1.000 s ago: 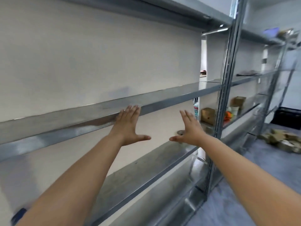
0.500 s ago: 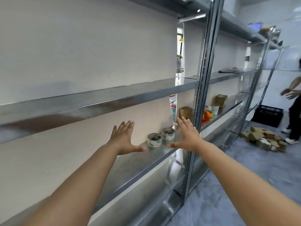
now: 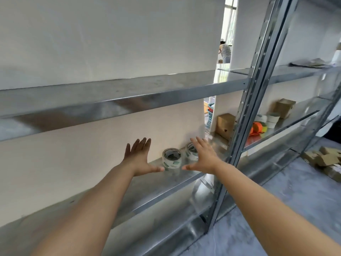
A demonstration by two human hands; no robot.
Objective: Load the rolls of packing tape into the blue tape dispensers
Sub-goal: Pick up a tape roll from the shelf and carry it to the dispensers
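Two clear rolls of packing tape stand on the lower metal shelf (image 3: 144,189). The nearer roll (image 3: 172,158) shows between my hands; the farther roll (image 3: 191,152) is partly hidden behind my right hand. My left hand (image 3: 138,158) is held out flat, fingers apart, just left of the nearer roll and holding nothing. My right hand (image 3: 202,156) is also spread flat and empty, in front of the farther roll. No blue tape dispenser is in view.
A metal upright (image 3: 247,115) stands right of my right hand. Beyond it the shelf holds cardboard boxes (image 3: 225,125), an orange roll (image 3: 257,127) and white cups (image 3: 273,119). Cardboard pieces (image 3: 324,159) lie on the grey floor. A person (image 3: 225,52) stands far behind.
My view has swung right and closer to the shelf, so the two tape rolls came into sight and now sit between my hands. Both hands stay spread and empty.
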